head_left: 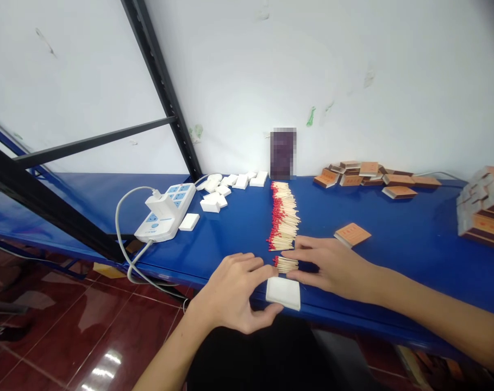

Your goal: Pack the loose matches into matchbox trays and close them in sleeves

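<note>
Blue shelf top (238, 233) carries a short row of red-tipped matches (286, 264), lying between the spread thumb and finger of the right hand (334, 266). The left hand (234, 293), thumb and forefinger wide apart, sits at the left end of a white tray (285, 293) just nearer. An orange matchbox (352, 234) bears printed characters, too small to read, as does the power strip (160, 229)
</note>
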`<state>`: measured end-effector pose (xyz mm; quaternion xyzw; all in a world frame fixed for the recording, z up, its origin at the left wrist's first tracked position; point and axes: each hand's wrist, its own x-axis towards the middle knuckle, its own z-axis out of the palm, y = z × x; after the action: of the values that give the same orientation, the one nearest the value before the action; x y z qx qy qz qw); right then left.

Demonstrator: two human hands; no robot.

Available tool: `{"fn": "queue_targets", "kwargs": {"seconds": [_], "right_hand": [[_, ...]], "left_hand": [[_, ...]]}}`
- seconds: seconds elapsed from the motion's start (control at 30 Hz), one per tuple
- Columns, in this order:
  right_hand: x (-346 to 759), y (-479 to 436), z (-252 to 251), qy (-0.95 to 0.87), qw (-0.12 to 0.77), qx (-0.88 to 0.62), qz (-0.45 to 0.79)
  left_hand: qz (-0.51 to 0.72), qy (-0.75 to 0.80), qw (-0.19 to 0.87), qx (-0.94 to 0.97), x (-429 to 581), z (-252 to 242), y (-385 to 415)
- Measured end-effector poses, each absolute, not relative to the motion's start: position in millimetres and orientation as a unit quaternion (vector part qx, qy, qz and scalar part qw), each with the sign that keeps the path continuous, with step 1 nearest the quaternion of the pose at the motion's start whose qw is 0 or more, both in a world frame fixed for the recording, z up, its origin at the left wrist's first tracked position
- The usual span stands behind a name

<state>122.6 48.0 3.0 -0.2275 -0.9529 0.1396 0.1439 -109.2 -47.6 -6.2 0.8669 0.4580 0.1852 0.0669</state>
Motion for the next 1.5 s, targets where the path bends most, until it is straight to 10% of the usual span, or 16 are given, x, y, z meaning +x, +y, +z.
{"fn": "queue_targets", "kwargs": {"seconds": [1.03,1.5], "right_hand": [[120,52,-15,-0.977,0.156,-0.148,0.015],[121,46,-3,-0.92,0.227,-0.217,0.236]], "left_hand": [[0.228,0.454,0.085,0.857,-110,-9,-47],[0.232,0.486,0.067,0.84,-107,-11,-46]]}}
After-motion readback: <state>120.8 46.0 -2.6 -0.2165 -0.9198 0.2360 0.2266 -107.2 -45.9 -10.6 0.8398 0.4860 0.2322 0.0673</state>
